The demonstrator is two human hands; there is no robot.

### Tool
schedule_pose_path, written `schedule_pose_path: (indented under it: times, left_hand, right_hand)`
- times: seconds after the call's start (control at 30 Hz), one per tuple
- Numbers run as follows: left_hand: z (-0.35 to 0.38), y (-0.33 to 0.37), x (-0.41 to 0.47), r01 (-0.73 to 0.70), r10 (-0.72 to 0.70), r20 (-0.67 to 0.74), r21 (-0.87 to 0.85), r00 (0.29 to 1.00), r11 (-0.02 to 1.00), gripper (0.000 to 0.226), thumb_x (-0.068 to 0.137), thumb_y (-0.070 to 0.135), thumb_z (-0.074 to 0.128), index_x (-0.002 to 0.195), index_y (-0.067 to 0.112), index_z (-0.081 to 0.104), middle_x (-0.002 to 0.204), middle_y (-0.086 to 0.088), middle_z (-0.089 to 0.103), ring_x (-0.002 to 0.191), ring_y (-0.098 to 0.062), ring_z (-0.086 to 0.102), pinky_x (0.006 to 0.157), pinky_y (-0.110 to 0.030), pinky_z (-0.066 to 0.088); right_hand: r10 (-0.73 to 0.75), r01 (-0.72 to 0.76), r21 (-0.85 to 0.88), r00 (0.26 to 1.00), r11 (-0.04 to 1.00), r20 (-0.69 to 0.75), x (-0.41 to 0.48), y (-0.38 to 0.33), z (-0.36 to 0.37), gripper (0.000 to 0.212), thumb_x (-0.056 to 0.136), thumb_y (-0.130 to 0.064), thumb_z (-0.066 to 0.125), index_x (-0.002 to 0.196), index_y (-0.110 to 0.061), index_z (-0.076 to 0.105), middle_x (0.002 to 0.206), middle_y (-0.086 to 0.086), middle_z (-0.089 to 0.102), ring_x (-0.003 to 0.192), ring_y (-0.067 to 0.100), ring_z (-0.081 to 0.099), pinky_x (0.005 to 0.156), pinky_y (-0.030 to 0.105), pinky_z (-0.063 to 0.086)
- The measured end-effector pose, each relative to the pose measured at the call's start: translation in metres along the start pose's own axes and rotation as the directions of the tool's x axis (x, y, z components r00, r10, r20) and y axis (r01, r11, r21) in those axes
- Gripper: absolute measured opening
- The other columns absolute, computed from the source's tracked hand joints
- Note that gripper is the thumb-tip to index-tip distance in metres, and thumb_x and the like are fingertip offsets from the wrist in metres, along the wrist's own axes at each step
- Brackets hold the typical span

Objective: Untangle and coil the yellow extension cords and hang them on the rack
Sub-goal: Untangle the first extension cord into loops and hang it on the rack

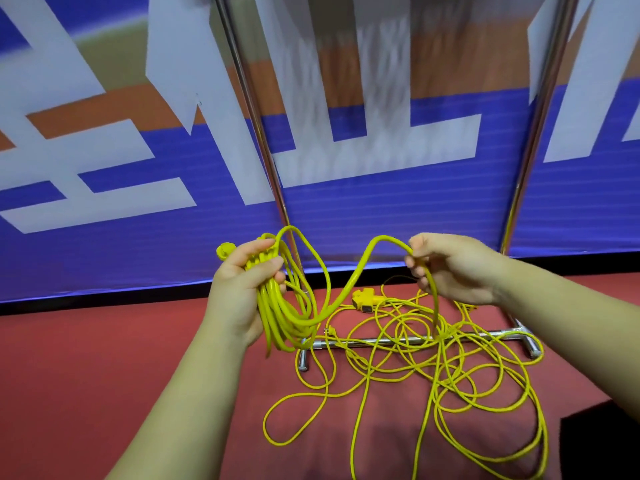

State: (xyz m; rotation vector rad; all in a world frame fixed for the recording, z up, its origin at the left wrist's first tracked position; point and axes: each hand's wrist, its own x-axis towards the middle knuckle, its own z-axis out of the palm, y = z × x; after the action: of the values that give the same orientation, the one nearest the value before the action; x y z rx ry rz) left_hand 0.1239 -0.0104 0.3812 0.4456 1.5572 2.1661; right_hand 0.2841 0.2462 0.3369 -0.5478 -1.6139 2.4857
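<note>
Gripping coiled yellow cord (277, 313) in left hand (242, 289), 9 o'clock. Clasping one strand (360, 271) in right hand (453, 268), 3 o'clock. Tangle (440, 341) over rack base (531, 344), 5 o'clock.

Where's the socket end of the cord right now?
In the head view the socket block lies on the red floor, centre frame, just beyond the rack's base bar and at the far edge of the loose cord tangle.
</note>
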Motion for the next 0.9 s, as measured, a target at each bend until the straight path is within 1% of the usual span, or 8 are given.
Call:
schedule_pose_path:
  times: [0.07,0.17,0.37,0.47,0.57,0.67,0.8,0.9]
  left_hand:
    - [0.003,-0.003,-0.001,0.008,-0.009,0.008,0.027,1.000,1.000,0.030,0.087,-0.012,0.058,0.102,0.012,0.067,0.069,-0.004,0.063,0.052,-0.015,0.056,0.047,-0.026,0.050]
    - [0.006,-0.007,-0.002,0.022,-0.023,0.019,0.070,1.000,0.997,0.029,0.087,-0.012,0.059,0.101,0.011,0.067,0.070,-0.005,0.064,0.053,-0.015,0.056,0.047,-0.026,0.050]
    - [0.016,-0.014,-0.009,0.068,-0.088,0.092,0.205,0.992,0.976,0.026,0.086,-0.011,0.061,0.099,0.010,0.068,0.063,-0.008,0.059,0.052,-0.017,0.058,0.048,-0.027,0.051]
    - [0.025,-0.018,-0.014,0.098,-0.150,0.152,0.303,0.977,0.948,0.023,0.086,-0.011,0.063,0.100,0.006,0.068,0.062,-0.009,0.059,0.051,-0.019,0.057,0.048,-0.029,0.051]
    - [0.036,-0.024,-0.019,0.155,-0.245,0.198,0.383,0.949,0.911,0.020,0.086,-0.008,0.065,0.099,0.006,0.071,0.061,-0.010,0.056,0.049,-0.020,0.056,0.047,-0.028,0.050]
    - [0.045,-0.031,-0.023,0.236,-0.345,0.207,0.419,0.915,0.877,0.015,0.087,0.008,0.069,0.100,0.005,0.073,0.062,-0.009,0.059,0.047,-0.019,0.055,0.045,-0.026,0.049]
    - [0.052,-0.039,-0.026,0.249,-0.410,0.266,0.481,0.872,0.841,0.046,0.074,0.041,0.084,0.100,0.004,0.074,0.065,-0.014,0.054,0.049,-0.022,0.051,0.051,-0.027,0.046]
    - [0.055,-0.039,-0.028,0.255,-0.442,0.261,0.530,0.858,0.808,0.046,0.068,0.040,0.085,0.097,0.006,0.076,0.066,-0.015,0.055,0.048,-0.021,0.052,0.049,-0.026,0.046]
  right_hand:
    - [0.026,-0.028,0.020,0.996,0.999,0.085,-0.008,-0.009,-0.002,0.007,0.076,-0.012,0.057,0.074,-0.018,0.053,0.075,0.005,0.055,0.062,0.014,0.046,0.060,0.027,0.037]
    - [0.110,-0.099,-0.074,0.980,0.992,0.163,-0.016,-0.015,-0.011,0.013,0.080,-0.004,0.064,0.079,-0.016,0.059,0.078,0.006,0.061,0.063,0.013,0.053,0.058,0.023,0.046]
    - [0.277,-0.222,-0.453,0.959,0.863,0.056,-0.020,-0.012,-0.019,0.014,0.090,0.003,0.063,0.094,-0.010,0.060,0.083,0.014,0.072,0.060,0.015,0.067,0.047,0.019,0.050]
    - [0.120,-0.125,-0.555,0.992,0.822,-0.045,-0.017,-0.013,-0.015,0.017,0.086,0.003,0.069,0.091,-0.011,0.059,0.076,0.015,0.072,0.058,0.019,0.063,0.047,0.022,0.045]
    - [-0.084,0.020,-0.640,0.994,0.768,-0.069,-0.015,-0.017,-0.007,0.020,0.079,0.002,0.075,0.083,-0.011,0.062,0.073,0.021,0.071,0.065,0.025,0.057,0.062,0.032,0.041]
    - [-0.213,0.126,-0.726,0.977,0.676,-0.028,-0.016,-0.020,0.001,0.021,0.076,0.003,0.078,0.079,-0.012,0.063,0.080,0.020,0.075,0.065,0.022,0.065,0.066,0.033,0.049]
    - [-0.328,0.225,-0.836,0.943,0.501,0.057,-0.019,-0.023,0.011,0.017,0.077,-0.006,0.079,0.081,-0.015,0.065,0.075,0.009,0.075,0.061,0.018,0.066,0.060,0.026,0.050]
    - [-0.390,0.280,-0.862,0.915,0.423,0.106,-0.021,-0.023,0.014,0.018,0.078,-0.011,0.080,0.081,-0.019,0.065,0.074,0.001,0.074,0.067,0.020,0.070,0.063,0.032,0.054]
